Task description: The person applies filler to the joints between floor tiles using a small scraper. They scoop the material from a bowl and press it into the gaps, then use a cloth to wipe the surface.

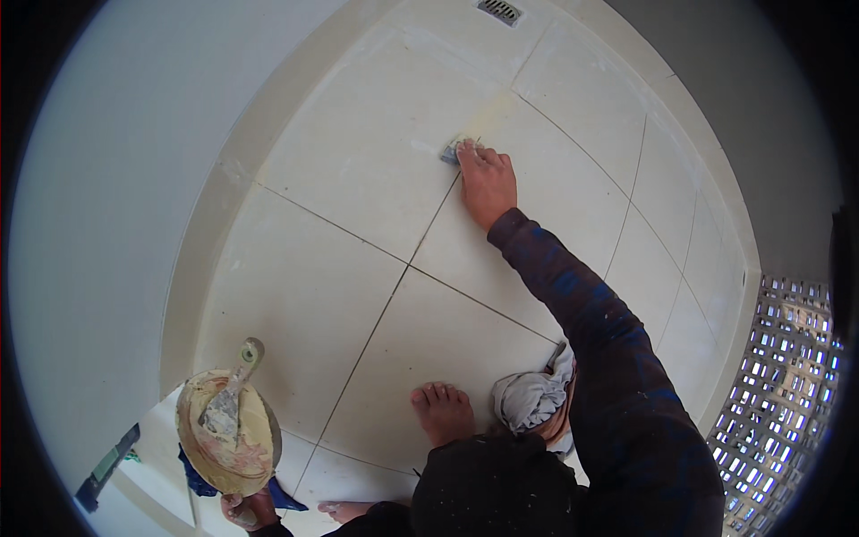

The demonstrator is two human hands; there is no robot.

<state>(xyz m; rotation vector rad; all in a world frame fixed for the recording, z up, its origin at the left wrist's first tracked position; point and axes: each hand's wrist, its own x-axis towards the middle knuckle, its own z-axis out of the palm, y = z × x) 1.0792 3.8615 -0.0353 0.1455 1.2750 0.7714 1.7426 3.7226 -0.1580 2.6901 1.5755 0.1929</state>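
My right hand [489,183] reaches out over the tiled floor and grips a small flat scraper [450,150], its edge pressed on a joint between tiles. A pale yellowish smear [492,112] lies on the tile just beyond it. At the lower left, my left hand [246,510] is closed on the near rim of a bowl [271,447]. Cream-coloured paste coats the inside of that bowl. A putty knife [224,413] rests in the paste, its handle leaning out over the far rim. The fingers under the bowl are partly hidden.
Dark joints [409,265] cross the cream tiles. A crumpled grey cloth [530,398] lies beside my bare foot [443,412]. Walls rise at left and far right, with a lattice block screen [778,385] at right. A floor drain [498,11] sits at the far end. A green-and-black object [107,470] stands at lower left.
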